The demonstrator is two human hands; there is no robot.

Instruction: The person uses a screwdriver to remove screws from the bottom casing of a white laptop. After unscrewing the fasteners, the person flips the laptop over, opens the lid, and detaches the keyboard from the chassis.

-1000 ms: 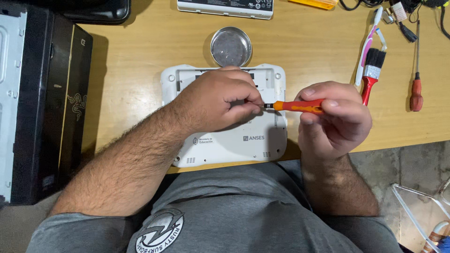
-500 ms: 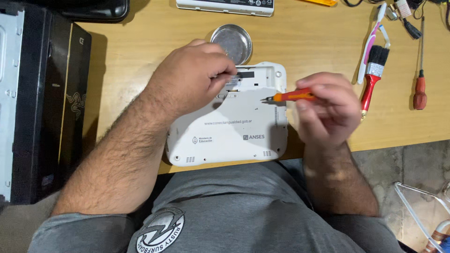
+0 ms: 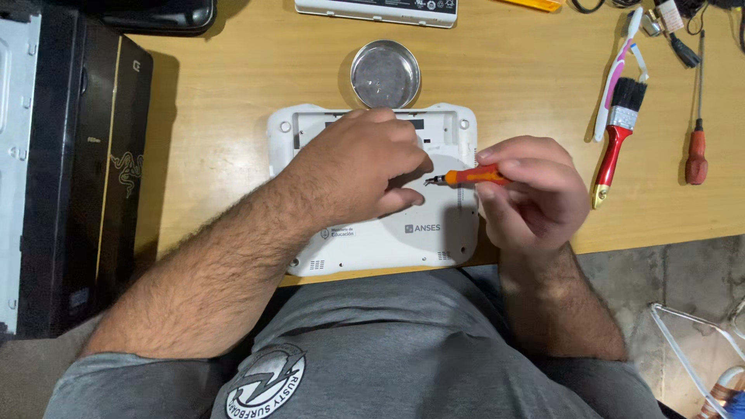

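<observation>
Working on the upturned white netbook (image 3: 372, 240) at the near edge of the wooden table (image 3: 233, 93), the person presses the left hand (image 3: 353, 167) flat on its underside, clasping nothing. The right hand (image 3: 535, 190) is clenched round an orange precision screwdriver (image 3: 466, 177), which lies nearly level, long axis left to right, tip pointing left just above the case. It looks like the unscrewing stage; the next move calls for seating that tip squarely in a screw head. A round metal dish (image 3: 385, 74) waits just beyond.
</observation>
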